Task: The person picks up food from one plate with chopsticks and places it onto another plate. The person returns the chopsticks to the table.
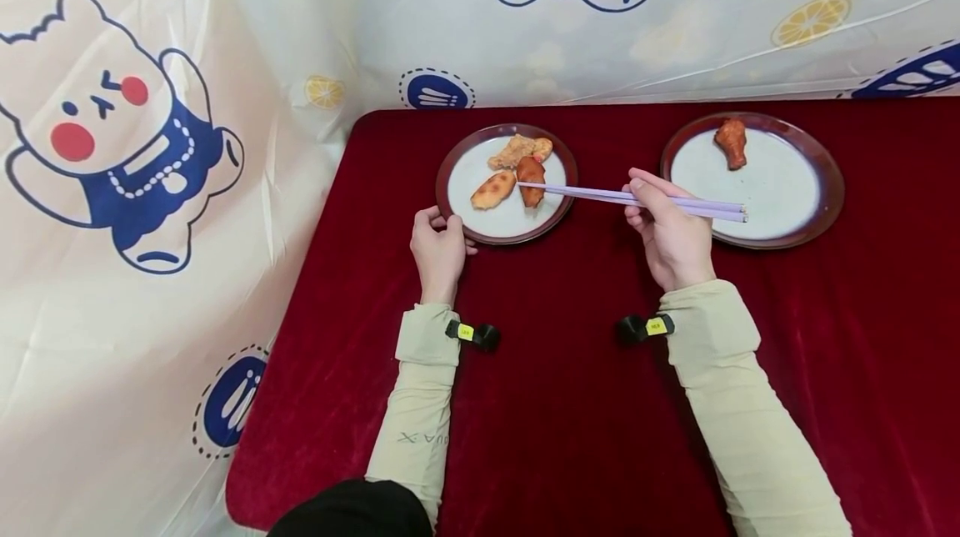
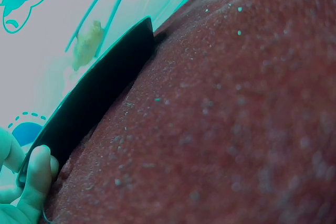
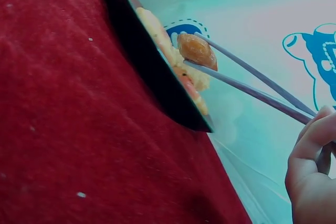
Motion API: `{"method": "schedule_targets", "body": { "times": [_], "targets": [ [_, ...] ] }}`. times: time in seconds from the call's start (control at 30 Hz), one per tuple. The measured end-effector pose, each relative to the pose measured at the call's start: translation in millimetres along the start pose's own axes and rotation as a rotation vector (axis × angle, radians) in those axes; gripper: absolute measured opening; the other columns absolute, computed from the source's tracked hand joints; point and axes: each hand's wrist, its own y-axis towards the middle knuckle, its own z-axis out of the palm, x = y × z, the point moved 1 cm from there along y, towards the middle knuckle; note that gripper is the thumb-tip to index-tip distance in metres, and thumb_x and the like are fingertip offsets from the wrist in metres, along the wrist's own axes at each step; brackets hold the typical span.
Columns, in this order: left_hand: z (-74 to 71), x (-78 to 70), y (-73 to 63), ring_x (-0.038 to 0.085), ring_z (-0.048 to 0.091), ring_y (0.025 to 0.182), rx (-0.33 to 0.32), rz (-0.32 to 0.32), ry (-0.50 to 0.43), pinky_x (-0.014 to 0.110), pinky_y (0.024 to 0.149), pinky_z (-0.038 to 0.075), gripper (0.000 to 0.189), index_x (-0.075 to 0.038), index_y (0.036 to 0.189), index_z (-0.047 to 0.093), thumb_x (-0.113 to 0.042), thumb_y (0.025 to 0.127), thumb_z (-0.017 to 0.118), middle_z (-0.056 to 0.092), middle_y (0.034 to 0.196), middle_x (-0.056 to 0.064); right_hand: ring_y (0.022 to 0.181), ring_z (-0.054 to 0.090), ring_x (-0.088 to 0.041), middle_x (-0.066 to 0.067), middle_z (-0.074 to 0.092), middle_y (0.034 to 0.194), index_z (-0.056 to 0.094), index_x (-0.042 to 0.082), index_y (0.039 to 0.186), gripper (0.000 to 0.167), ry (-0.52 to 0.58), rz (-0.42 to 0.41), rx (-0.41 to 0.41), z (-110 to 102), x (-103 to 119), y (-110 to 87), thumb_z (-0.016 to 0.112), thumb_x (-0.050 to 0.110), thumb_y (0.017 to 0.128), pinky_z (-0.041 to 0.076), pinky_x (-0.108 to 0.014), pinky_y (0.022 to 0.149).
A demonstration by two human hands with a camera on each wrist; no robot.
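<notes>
Left plate (image 1: 487, 225) near table's back edge (image 1: 615, 110), left hand (image 1: 437, 255) pinching its rim, red cloth (image 1: 562, 404) stretching rightward, right hand (image 1: 675, 243) gripping chopsticks (image 1: 600, 194), glossy brown morsel (image 3: 197, 50) between tips.

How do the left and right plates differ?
Left plate holds several golden food pieces; right plate holds one brown drumstick.
Left grip holds the left plate's rim; right grip holds chopsticks and overlaps the right plate in the head view.
Left plate looks smaller there than right plate.
Shared: both are round, pale inside with brown rims, on the red cloth.
</notes>
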Motion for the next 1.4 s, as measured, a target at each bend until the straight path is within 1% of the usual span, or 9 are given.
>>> {"method": "schedule_targets", "body": {
  "times": [0.27,0.4,0.53,0.77,0.97,1.13,1.2,1.27,1.4],
  "targets": [
    [-0.4,-0.1,-0.5,0.011,0.058,0.047,0.004,0.003,-0.001,0.029,0.05,0.06,0.034,-0.003,0.121,0.051,-0.01,0.088,0.049,0.053,0.099,0.009,0.054,0.059,-0.011,-0.009,0.072,0.079,0.073,-0.001,0.099,0.017,0.109,-0.024,0.0,-5,15,-0.4,0.071,0.002,0.083,0.051,-0.015,0.05],
    [-0.3,-0.8,-0.9,0.011,0.058,0.047,0.005,-0.002,-0.002,0.028,0.05,0.059,0.034,-0.003,0.122,0.051,-0.01,0.088,0.049,0.052,0.1,0.009,0.053,0.058,-0.014,-0.012,0.07,0.077,0.071,-0.005,0.1,0.016,0.212,-0.061,0.002,-9,27,0.6,0.067,-0.003,0.085,0.049,-0.016,0.047],
    [-0.4,-0.3,-0.8,0.011,0.058,0.047,0.006,0.001,-0.015,0.028,0.049,0.059,0.034,-0.003,0.122,0.05,-0.009,0.089,0.049,0.052,0.1,0.01,0.052,0.057,-0.017,-0.015,0.069,0.075,0.068,-0.01,0.1,0.016,0.312,-0.105,-0.024,-15,41,1.4,0.062,-0.008,0.086,0.048,-0.017,0.044],
    [0.0,-0.2,-1.0,0.011,0.058,0.048,0.01,0.001,-0.011,0.028,0.05,0.059,0.034,-0.003,0.122,0.05,-0.009,0.088,0.049,0.051,0.099,0.009,0.049,0.053,-0.022,-0.02,0.066,0.074,0.065,-0.013,0.104,0.019,0.453,-0.156,-0.144,-35,67,2.8,0.059,-0.012,0.086,0.045,-0.021,0.04],
    [-0.7,-1.2,-1.2,0.012,0.058,0.048,0.011,0.004,-0.013,0.028,0.05,0.059,0.033,-0.003,0.121,0.051,-0.009,0.089,0.049,0.052,0.099,0.01,0.046,0.05,-0.026,-0.025,0.064,0.074,0.063,-0.015,0.105,0.02,0.58,-0.214,-0.236,-62,94,2.6,0.058,-0.014,0.086,0.041,-0.024,0.035],
    [-0.9,-1.3,-1.0,0.012,0.058,0.048,0.009,0.003,-0.005,0.028,0.05,0.059,0.032,-0.004,0.121,0.051,-0.009,0.089,0.048,0.053,0.098,0.009,0.047,0.05,-0.027,-0.024,0.065,0.075,0.063,-0.012,0.106,0.024,0.629,-0.268,-0.345,-86,114,-0.1,0.061,-0.015,0.082,0.041,-0.026,0.034],
    [-0.6,-1.0,-1.0,0.012,0.058,0.048,0.011,0.003,-0.004,0.028,0.05,0.059,0.032,-0.004,0.121,0.051,-0.009,0.089,0.049,0.053,0.098,0.009,0.048,0.05,-0.027,-0.023,0.065,0.077,0.063,-0.011,0.106,0.023,0.626,-0.288,-0.38,-95,119,-2.4,0.062,-0.014,0.083,0.043,-0.027,0.035],
    [-0.4,-0.7,-0.9,0.012,0.058,0.048,0.011,0.004,-0.004,0.028,0.05,0.059,0.033,-0.004,0.121,0.051,-0.009,0.089,0.048,0.053,0.098,0.009,0.049,0.049,-0.028,-0.023,0.064,0.078,0.063,-0.009,0.106,0.022,0.636,-0.292,-0.391,-102,123,-4.5,0.06,-0.013,0.084,0.043,-0.027,0.036],
    [0.1,-0.5,-0.7,0.012,0.058,0.047,0.01,0.004,-0.003,0.029,0.05,0.059,0.034,-0.004,0.121,0.051,-0.009,0.088,0.048,0.053,0.099,0.009,0.049,0.049,-0.027,-0.022,0.063,0.079,0.061,-0.007,0.105,0.019,0.64,-0.294,-0.382,-111,126,-5.8,0.057,-0.012,0.087,0.044,-0.027,0.036]
  ]
}}
